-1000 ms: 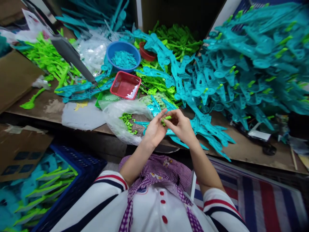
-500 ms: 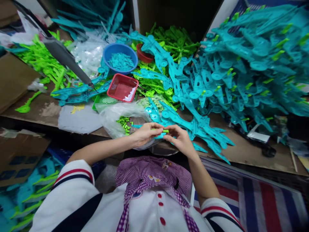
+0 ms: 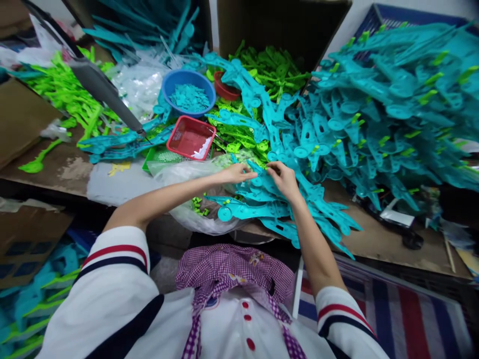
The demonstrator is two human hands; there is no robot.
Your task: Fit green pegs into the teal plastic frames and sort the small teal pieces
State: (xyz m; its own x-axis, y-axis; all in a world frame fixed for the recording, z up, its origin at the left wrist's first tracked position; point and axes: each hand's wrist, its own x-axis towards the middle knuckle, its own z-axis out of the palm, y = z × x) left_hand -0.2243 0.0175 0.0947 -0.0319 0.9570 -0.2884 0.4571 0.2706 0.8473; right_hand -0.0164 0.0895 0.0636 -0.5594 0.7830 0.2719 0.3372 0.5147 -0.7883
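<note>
My left hand (image 3: 236, 173) is over the pile of turquoise plastic parts, its fingers stretched toward the right and holding nothing that I can see. Across a small gap, my right hand (image 3: 284, 180) hovers above the same pile, with thumb and forefinger apart beside some lime-green pieces (image 3: 264, 146). Nearer to me, a long turquoise part (image 3: 249, 210) with a round end lies flat, a small green peg (image 3: 226, 202) standing on it. To its left, a clear plastic bag (image 3: 183, 212) lies open around several short green pegs (image 3: 198, 205).
Behind my hands stand a red basket (image 3: 190, 137) and a blue bowl (image 3: 189, 92) of small turquoise pieces. A large turquoise stack (image 3: 389, 109) rises at the right. A grey electric screwdriver (image 3: 107, 92) hangs at the left, above green parts (image 3: 71, 94).
Both hands have moved forward and apart. The green peg they held between them is out of my fingers, and a turquoise part with a green peg lies in front.
</note>
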